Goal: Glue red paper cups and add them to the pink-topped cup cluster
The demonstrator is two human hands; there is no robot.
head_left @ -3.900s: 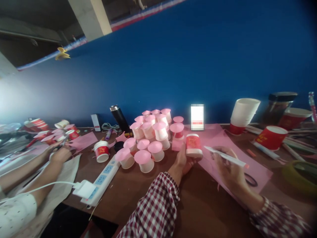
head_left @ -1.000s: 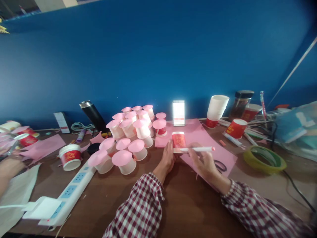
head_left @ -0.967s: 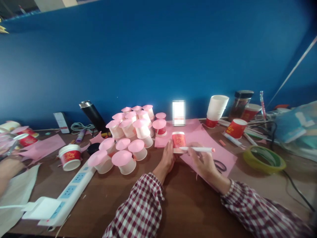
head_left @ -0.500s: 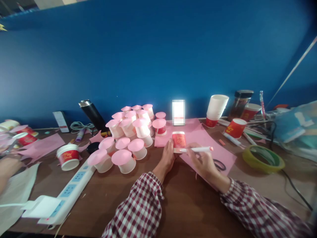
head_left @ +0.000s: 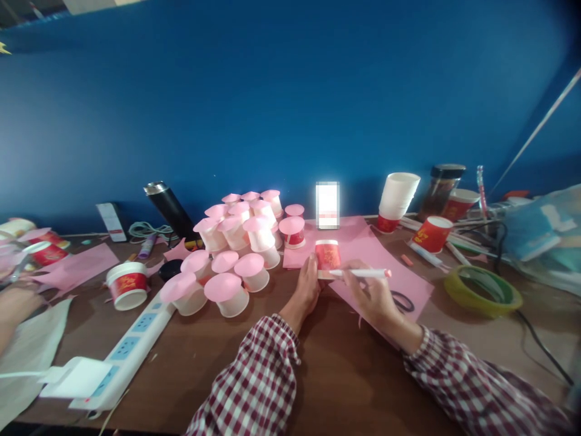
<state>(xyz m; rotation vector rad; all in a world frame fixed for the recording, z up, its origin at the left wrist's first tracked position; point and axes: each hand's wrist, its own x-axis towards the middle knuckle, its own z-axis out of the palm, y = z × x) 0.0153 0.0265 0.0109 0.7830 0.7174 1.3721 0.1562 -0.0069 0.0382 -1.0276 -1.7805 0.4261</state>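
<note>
Your left hand point(head_left: 307, 289) is wrapped around the side of a small red paper cup point(head_left: 327, 257) standing upside down on the pink paper sheet point(head_left: 363, 242), near the middle of the worktop point(head_left: 190, 363). Your right hand point(head_left: 372, 297) pinches a white marker point(head_left: 361, 273) with a pink cap, held level with its tip right at the cup's lower edge. Just left of the cup sits a cluster of white cups topped with pink paper discs point(head_left: 236, 248). A white power strip point(head_left: 122, 354) lies at the left front, a black flask point(head_left: 167, 209) leans behind the cluster, and a green tape roll point(head_left: 483, 290) rests to the right. Another person's hand point(head_left: 16, 303) shows at the far left edge.
</note>
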